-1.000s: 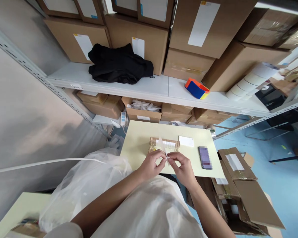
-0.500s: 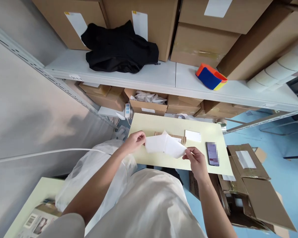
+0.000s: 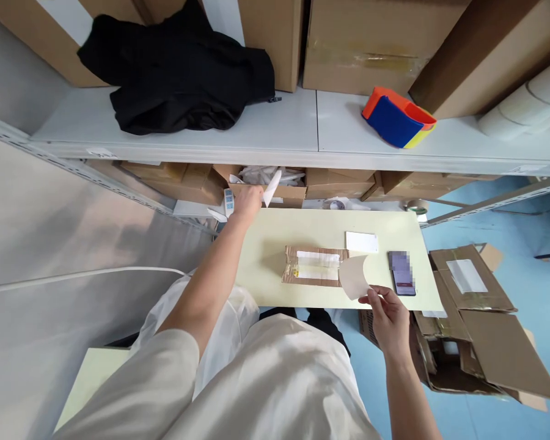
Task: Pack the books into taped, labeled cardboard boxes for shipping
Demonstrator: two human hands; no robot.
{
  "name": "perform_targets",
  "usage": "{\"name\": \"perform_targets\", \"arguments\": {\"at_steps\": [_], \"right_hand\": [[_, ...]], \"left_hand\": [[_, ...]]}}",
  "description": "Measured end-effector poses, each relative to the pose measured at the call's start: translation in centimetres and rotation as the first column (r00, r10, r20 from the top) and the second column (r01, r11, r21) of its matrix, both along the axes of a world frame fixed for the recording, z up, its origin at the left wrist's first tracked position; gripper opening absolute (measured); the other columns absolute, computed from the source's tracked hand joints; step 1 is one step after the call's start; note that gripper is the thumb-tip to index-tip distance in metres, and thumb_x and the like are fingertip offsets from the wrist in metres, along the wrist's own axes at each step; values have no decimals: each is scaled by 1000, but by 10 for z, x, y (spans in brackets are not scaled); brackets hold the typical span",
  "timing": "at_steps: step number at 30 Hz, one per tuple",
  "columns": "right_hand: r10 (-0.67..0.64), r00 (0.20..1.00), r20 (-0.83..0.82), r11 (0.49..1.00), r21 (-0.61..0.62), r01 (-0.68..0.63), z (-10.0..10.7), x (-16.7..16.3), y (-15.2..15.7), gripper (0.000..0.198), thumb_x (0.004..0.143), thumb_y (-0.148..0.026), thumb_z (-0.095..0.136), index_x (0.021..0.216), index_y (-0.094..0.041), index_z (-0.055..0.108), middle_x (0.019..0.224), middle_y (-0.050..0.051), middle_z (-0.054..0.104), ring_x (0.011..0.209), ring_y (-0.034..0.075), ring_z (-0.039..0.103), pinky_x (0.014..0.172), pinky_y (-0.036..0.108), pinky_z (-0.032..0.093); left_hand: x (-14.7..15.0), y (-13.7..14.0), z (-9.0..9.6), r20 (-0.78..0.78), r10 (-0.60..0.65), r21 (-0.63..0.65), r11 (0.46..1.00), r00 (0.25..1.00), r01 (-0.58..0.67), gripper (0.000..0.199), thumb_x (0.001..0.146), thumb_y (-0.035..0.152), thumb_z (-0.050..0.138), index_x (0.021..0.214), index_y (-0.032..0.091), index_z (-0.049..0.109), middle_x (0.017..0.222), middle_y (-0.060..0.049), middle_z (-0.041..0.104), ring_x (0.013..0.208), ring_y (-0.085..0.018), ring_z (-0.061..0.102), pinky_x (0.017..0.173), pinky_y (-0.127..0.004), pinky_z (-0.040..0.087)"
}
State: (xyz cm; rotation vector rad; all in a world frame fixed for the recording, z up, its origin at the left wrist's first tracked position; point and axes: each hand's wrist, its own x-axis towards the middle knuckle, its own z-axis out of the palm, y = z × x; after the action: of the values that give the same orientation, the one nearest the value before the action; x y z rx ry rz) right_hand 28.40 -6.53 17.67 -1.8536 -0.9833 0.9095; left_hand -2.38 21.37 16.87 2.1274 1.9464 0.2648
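My right hand (image 3: pixel 389 318) pinches the corner of a curved off-white paper label (image 3: pixel 354 278) between thumb and fingers, over the table's near edge. My left hand (image 3: pixel 248 205) reaches out past the table's far left corner, closed on a curled white paper strip (image 3: pixel 272 189). That strip is just in front of an open carton (image 3: pixel 286 192) full of white crumpled paper. A small brown cardboard package (image 3: pixel 291 276) with clear tape and a white label on top lies on the pale yellow table (image 3: pixel 261 275), left of the paper label.
A white card (image 3: pixel 362 242) and a phone (image 3: pixel 402 275) lie to the right on the table. Above runs a shelf (image 3: pixel 297 131) with a black garment (image 3: pixel 187 73) and a coloured armband (image 3: pixel 398 119). Opened cartons (image 3: pixel 481 305) stand on the floor at right.
The white paper held between both hands is now in two separate pieces. My left hand has moved forward to the carton with one; my right keeps the other. The package is uncovered.
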Motion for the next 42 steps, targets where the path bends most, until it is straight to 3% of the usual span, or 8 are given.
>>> {"name": "perform_targets", "arguments": {"at_steps": [7,10,15,18,22,27,32,42], "right_hand": [[44,997,-71,999,4,-44,4,-14,-2,30,81,-48,60,87,-19,63,65,5,68,61,20,66,53,28,49],[80,990,-118,996,49,-74,6,-15,6,28,82,-46,60,84,-19,63,65,4,67,61,18,65,55,28,50],[142,976,-164,983,141,-119,13,-18,26,23,83,-42,60,84,-19,61,64,1,61,60,15,59,56,27,48],[254,949,-187,955,204,-216,15,-21,35,24,84,-43,59,89,-19,62,77,4,65,70,16,61,63,28,50],[420,901,-106,880,290,-376,18,-22,35,30,85,-46,55,100,-21,63,95,8,65,87,20,61,69,31,51],[572,805,161,733,340,-589,25,-4,26,33,82,-45,60,107,-24,64,112,11,58,103,25,56,80,38,51],[235,929,285,885,332,-325,19,33,34,44,81,-42,59,119,-21,57,116,13,57,101,25,56,86,44,47],[293,949,-113,954,107,-282,-10,63,28,29,78,-46,61,77,-17,61,73,4,64,69,16,57,69,30,45]], "left_hand": [[13,54,-19,373,141,-76,990,917,-121,51,86,10,45,137,6,37,126,-20,56,123,-26,48,102,-40,34],[22,5,-10,510,135,-85,991,849,-107,62,81,12,55,139,10,34,139,-18,45,132,-25,38,108,-37,31],[76,-147,35,760,-55,-42,990,647,134,31,78,36,65,102,16,64,100,-10,68,89,-20,65,78,-31,52],[114,-211,52,854,-95,-60,958,511,280,41,73,35,72,109,19,63,109,-10,66,94,-21,64,79,-30,54],[140,-237,51,930,54,-134,971,364,199,44,76,32,69,117,19,59,121,-12,61,104,-22,62,89,-35,52],[144,-244,38,956,213,-237,965,201,108,41,71,34,74,105,17,60,101,-9,67,90,-19,65,82,-32,53],[149,-249,30,930,331,-335,942,160,-3,26,70,35,70,84,15,61,79,-3,66,74,-15,63,66,-25,48],[165,-261,2,857,457,-436,889,237,-141,39,68,32,68,103,18,62,85,-3,65,83,-17,62,68,-25,49]]}}
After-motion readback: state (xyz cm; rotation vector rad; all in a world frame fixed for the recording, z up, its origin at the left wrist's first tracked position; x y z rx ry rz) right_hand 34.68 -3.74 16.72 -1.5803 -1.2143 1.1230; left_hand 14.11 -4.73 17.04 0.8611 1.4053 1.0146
